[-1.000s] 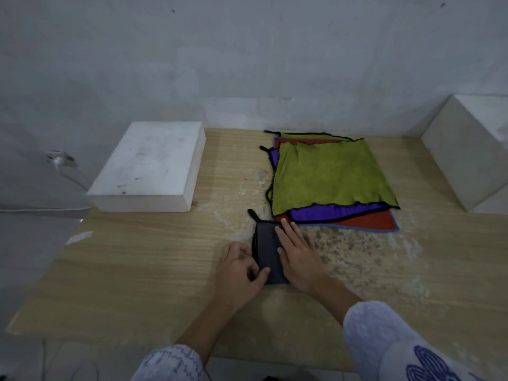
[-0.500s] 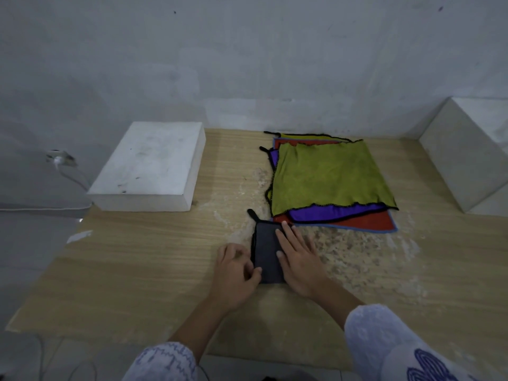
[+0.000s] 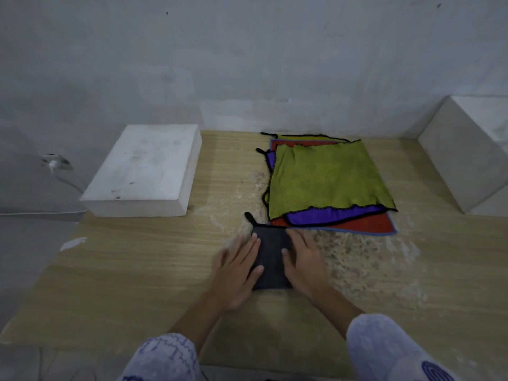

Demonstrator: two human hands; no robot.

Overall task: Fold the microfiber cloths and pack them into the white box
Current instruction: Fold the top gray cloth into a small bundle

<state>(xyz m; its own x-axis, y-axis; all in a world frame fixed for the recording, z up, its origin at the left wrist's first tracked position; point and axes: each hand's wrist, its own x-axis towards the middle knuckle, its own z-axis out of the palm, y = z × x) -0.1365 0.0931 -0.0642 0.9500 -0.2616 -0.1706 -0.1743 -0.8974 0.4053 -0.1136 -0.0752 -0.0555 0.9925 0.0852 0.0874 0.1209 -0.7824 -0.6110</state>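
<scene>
A small folded dark grey cloth (image 3: pixel 270 257) lies on the wooden table (image 3: pixel 137 270) near its front. My left hand (image 3: pixel 237 273) rests flat on the cloth's left edge, fingers spread. My right hand (image 3: pixel 303 261) presses flat on its right side. Behind the cloth lies a stack of unfolded cloths: a green one (image 3: pixel 325 178) on top, a purple one (image 3: pixel 330 215) and a red one (image 3: pixel 365 225) under it. The white box (image 3: pixel 145 169) stands closed at the back left of the table.
A white block (image 3: pixel 467 149) stands at the right edge against the wall. Pale worn patches mark the table (image 3: pixel 371 257) to the right of my hands. A white cable (image 3: pixel 55 171) hangs from the wall at the left.
My left hand has opened from a curled grip and now lies flat on the grey cloth. My right hand shifted slightly and still presses the cloth.
</scene>
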